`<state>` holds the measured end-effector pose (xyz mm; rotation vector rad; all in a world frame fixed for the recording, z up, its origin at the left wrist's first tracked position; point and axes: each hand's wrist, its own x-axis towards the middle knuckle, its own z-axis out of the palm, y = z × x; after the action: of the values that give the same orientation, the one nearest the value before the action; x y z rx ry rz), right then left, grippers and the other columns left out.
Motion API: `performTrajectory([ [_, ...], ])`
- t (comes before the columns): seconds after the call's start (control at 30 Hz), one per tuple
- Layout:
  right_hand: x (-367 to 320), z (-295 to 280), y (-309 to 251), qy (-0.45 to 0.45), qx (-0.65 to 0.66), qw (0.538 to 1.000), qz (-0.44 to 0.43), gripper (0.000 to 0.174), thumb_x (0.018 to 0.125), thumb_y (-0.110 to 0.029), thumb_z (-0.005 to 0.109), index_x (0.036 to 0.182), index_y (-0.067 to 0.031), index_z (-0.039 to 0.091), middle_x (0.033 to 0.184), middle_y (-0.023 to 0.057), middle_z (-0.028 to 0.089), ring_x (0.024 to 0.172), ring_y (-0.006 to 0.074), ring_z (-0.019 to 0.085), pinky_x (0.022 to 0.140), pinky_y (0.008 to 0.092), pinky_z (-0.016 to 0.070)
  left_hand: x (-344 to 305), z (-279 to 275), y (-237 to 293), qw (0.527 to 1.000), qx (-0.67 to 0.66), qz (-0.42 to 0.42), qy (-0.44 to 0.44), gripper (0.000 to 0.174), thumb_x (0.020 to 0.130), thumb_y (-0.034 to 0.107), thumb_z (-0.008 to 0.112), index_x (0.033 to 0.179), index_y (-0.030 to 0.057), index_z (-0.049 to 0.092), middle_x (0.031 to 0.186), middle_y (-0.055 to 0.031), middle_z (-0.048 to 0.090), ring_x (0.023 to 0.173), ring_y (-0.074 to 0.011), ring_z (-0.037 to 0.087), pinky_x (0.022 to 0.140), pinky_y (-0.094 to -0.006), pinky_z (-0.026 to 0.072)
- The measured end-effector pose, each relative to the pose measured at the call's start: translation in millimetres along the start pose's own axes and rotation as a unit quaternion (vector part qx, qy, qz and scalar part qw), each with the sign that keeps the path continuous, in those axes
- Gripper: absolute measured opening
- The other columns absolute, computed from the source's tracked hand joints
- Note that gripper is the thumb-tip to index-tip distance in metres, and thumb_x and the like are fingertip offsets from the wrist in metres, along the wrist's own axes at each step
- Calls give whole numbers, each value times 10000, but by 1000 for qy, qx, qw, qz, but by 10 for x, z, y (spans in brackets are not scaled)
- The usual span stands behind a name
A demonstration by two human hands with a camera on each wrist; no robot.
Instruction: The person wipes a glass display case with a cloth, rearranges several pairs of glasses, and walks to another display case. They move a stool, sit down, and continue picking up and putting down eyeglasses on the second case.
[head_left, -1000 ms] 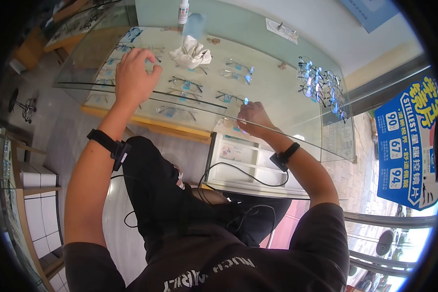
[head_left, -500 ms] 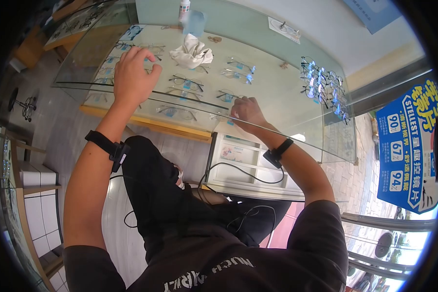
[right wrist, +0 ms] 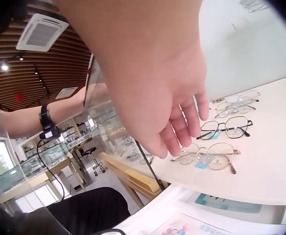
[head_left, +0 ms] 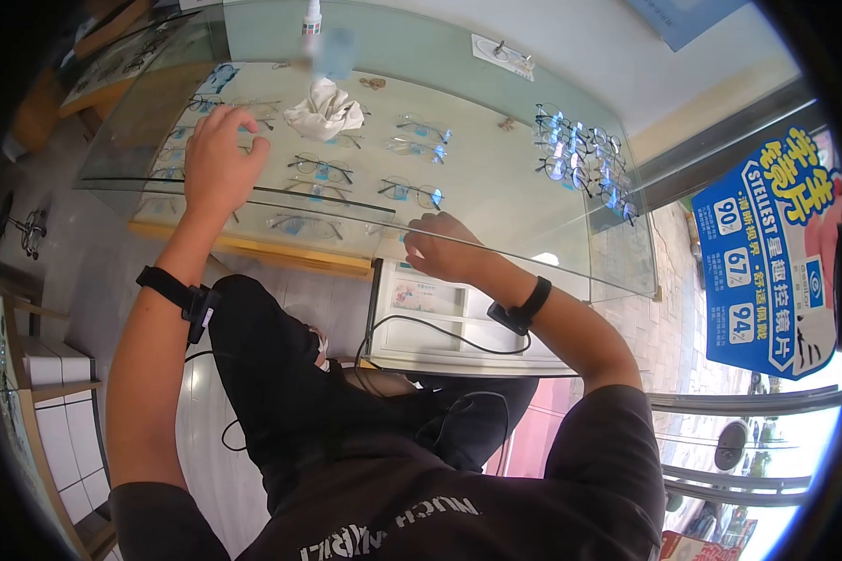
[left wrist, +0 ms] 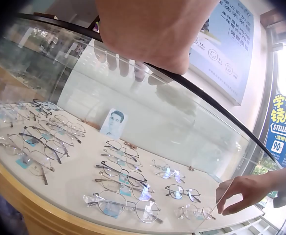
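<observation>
In the head view my left hand point(head_left: 220, 164) lies over the glass top of the display case point(head_left: 524, 168), fingers loosely bent and holding nothing. My right hand point(head_left: 440, 246) hangs low over the case's near edge, its fingers relaxed with nothing between them. In the right wrist view those fingertips overlap one side of thin gold-rimmed glasses point(right wrist: 219, 160), which lie on the white shelf with a blue tag. Just behind them are dark-rimmed glasses point(right wrist: 226, 129). Left of the right hand, in the left wrist view, several more glasses point(left wrist: 123, 171) lie in rows.
A crumpled white cloth point(head_left: 325, 112) and a white bottle point(head_left: 312, 21) are at the back of the case. Stacked glasses point(head_left: 585, 159) occupy its right end. Below the right hand, an open white drawer point(head_left: 440, 351) juts out, with a black cable point(head_left: 449, 323) across it.
My right hand has shifted left and drawn back toward the near edge, away from the dark-rimmed glasses. My left hand keeps its place over the glass; the head view has shifted.
</observation>
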<state>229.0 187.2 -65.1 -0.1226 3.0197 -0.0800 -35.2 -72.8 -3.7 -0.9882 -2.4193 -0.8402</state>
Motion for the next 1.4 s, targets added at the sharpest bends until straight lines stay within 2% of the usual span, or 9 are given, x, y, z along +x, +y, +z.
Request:
performTrajectory([
  [0.2, -296, -590, -446, -203, 341, 917, -29, 310, 967, -359, 717, 981, -53, 769, 965, 109, 733, 925, 284, 699, 842, 398, 544, 5, -16, -6, 1000, 1, -8, -17, 187, 900, 231, 711, 1027, 105, 656, 1159, -66, 658, 1194, -330, 602, 1012, -471, 486],
  [0.27, -375, -1039, -493, -225, 406, 884, -52, 269, 972, -302, 715, 1026, -49, 789, 973, 97, 747, 915, 251, 697, 860, 368, 542, 6, -10, -2, 1000, 0, -10, -19, 183, 903, 229, 709, 1024, 103, 656, 1152, -68, 657, 1191, -330, 601, 1006, -473, 487],
  [0.33, -447, -1398, -348, -112, 465, 873, -96, 196, 973, -204, 716, 1029, -32, 793, 983, 83, 752, 922, 235, 692, 876, 346, 537, 3, -15, -10, 1000, 1, -11, -20, 178, 905, 228, 710, 1014, 99, 656, 1136, -71, 656, 1183, -333, 602, 992, -473, 491],
  [0.47, -648, -1975, 261, 135, 170, 972, 92, 116, 950, -118, 741, 980, -15, 784, 1016, 102, 737, 982, 270, 678, 889, 371, 536, 0, -24, -1, 1000, -1, -9, -11, 171, 905, 227, 713, 1004, 100, 656, 1126, -68, 659, 1179, -333, 605, 985, -469, 495],
  [0.53, -784, -1961, 779, 207, 27, 962, 177, 102, 912, -116, 775, 953, -24, 786, 1036, 116, 733, 1030, 299, 669, 904, 405, 533, -4, -22, 11, 1000, 8, -8, -3, 164, 905, 220, 718, 998, 101, 654, 1116, -66, 659, 1178, -332, 606, 986, -471, 495],
  [0.73, -1155, -1671, 1716, 187, -48, 969, 157, 123, 801, -110, 843, 911, -72, 803, 1134, 103, 756, 1154, 341, 671, 1014, 450, 527, -9, -31, 25, 1000, 2, -11, -2, 153, 909, 206, 719, 984, 94, 645, 1090, -69, 653, 1165, -336, 605, 993, -475, 491],
  [1.0, -1082, -1459, 1821, 178, 3, 962, 210, 127, 794, -84, 819, 921, -80, 819, 1275, 115, 767, 1204, 348, 674, 1045, 443, 546, -5, -35, 33, 1000, -3, -13, -2, 147, 907, 201, 715, 970, 93, 637, 1074, -74, 648, 1146, -338, 605, 989, -475, 489],
  [1.27, -1127, -1471, 1794, 156, 59, 958, 235, 156, 783, -152, 853, 913, -73, 815, 1015, 117, 761, 1006, 336, 701, 906, 436, 554, -6, -31, 16, 1000, -13, 1, 11, 138, 901, 193, 709, 962, 92, 638, 1061, -83, 652, 1129, -346, 611, 981, -479, 489],
  [1.4, -1202, -1445, 1744, 131, 71, 953, 265, 203, 756, -193, 872, 905, -69, 812, 1010, 134, 761, 997, 327, 706, 899, 424, 555, -9, -19, 11, 1000, -1, -1, 10, 134, 902, 193, 709, 964, 93, 645, 1053, -80, 654, 1121, -343, 616, 972, -477, 495],
])
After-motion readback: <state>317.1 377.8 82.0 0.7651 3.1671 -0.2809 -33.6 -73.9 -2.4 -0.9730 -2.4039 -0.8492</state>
